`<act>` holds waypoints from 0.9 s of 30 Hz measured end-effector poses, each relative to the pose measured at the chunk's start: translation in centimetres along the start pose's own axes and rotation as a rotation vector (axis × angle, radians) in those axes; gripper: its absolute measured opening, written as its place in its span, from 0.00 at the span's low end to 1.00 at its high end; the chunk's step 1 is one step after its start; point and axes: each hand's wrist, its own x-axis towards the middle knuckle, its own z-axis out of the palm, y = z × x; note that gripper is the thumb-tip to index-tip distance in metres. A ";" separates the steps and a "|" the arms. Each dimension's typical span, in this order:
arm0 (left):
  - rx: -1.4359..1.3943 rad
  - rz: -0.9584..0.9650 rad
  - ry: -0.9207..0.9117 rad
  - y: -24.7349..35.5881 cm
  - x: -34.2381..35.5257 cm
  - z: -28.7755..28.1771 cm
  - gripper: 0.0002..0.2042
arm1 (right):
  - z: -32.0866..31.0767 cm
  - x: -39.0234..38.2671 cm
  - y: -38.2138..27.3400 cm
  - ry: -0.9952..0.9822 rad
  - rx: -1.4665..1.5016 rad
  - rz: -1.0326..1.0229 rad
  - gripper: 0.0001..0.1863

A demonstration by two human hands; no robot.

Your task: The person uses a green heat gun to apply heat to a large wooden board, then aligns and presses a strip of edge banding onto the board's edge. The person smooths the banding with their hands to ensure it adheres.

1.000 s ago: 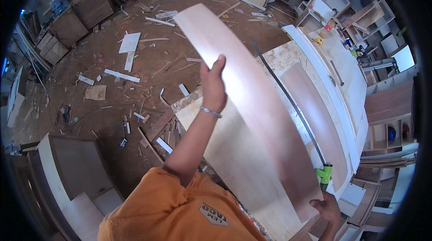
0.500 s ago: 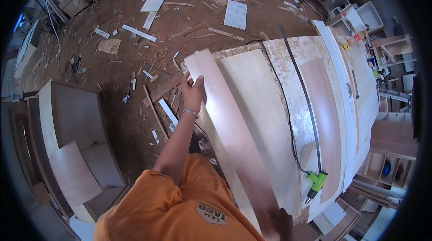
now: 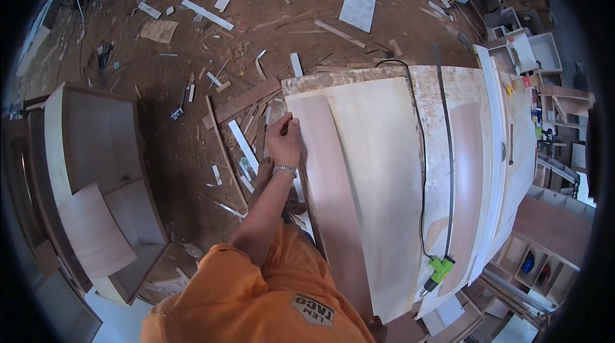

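Pale plywood point(image 3: 378, 151) is overlaid along its left edge by the strip point(image 3: 325, 163), which could be skewed if pushed unevenly at 1 end. The left hand point(image 3: 284, 142) is held, fingers curled, at the strip's far end; any grip cannot be confirmed. The right hand point(image 3: 378, 329) is mostly cut off, its fingers unreadable.

I get soft white glare on the farther reddish-brown wooden strip point(image 3: 466, 179), while the brown dirt floor point(image 3: 170, 179) lies dim and the right hand point(image 3: 378, 328) is shadowed. Straight edges bend and details soften toward the blackened borders.
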 end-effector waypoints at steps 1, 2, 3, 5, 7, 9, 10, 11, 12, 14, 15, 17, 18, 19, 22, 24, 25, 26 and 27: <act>0.006 0.003 -0.015 -0.3 0.3 -0.1 0.14 | 0.4 -0.3 0.1 0.019 -0.006 -0.028 0.27; 0.011 0.004 -0.029 -0.6 0.6 -0.2 0.14 | 0.5 -0.3 0.1 0.031 -0.009 -0.043 0.27; -0.036 -0.045 -0.030 -0.9 0.8 -0.2 0.14 | 0.9 -0.4 0.6 0.046 -0.036 -0.072 0.28; -0.134 -0.129 -0.036 -0.5 1.1 0.2 0.14 | -0.5 0.3 -2.5 -0.007 0.063 0.100 0.25; -0.113 -0.132 -0.017 0.0 1.3 0.1 0.13 | -1.5 0.4 -4.0 -0.028 0.133 0.201 0.23; -0.107 -0.150 -0.004 0.5 1.6 -0.1 0.13 | -1.6 0.4 -3.9 -0.020 0.147 0.176 0.23; -0.112 -0.166 -0.002 0.9 1.7 -0.3 0.13 | -1.7 0.5 -3.8 -0.018 0.151 0.160 0.23; -0.116 -0.181 0.000 1.4 1.7 -0.4 0.13 | -1.7 0.4 -3.6 -0.013 0.154 0.151 0.22; -0.082 -0.180 -0.017 1.9 1.7 -0.6 0.13 | -1.6 0.4 -3.5 -0.011 0.159 0.143 0.22; -0.015 -0.172 -0.059 2.8 1.8 -0.9 0.14 | -1.5 0.5 -3.5 -0.008 0.179 0.142 0.21; 0.008 -0.156 -0.048 3.0 1.6 -1.0 0.14 | -1.4 0.5 -3.2 -0.004 0.190 0.144 0.21; 0.048 -0.121 -0.026 3.3 1.3 -0.9 0.15 | -1.2 0.5 -3.0 0.004 0.205 0.137 0.20; 0.028 -0.110 -0.029 2.8 1.3 -0.7 0.15 | -1.1 0.8 -2.8 0.010 0.218 0.129 0.20; 0.012 -0.103 -0.031 2.3 1.3 -0.7 0.15 | -1.4 0.6 -3.2 0.007 0.158 0.092 0.20; 0.073 -0.053 -0.033 2.3 1.0 -0.7 0.15 | -1.9 0.4 -3.6 0.026 0.034 -0.067 0.19; 0.088 -0.042 -0.034 2.4 0.8 -0.6 0.15 | -1.6 0.5 -2.9 0.067 0.021 -0.232 0.19; 0.063 -0.046 -0.032 2.3 1.0 -0.5 0.15 | -1.7 0.7 -2.9 0.055 0.024 -0.199 0.18; 0.038 -0.051 -0.029 2.2 1.0 -0.5 0.15 | -1.7 0.8 -3.0 0.045 0.034 -0.139 0.18; 0.036 -0.069 -0.043 2.0 0.9 -0.5 0.16 | -1.8 0.9 -3.1 0.030 0.049 -0.069 0.18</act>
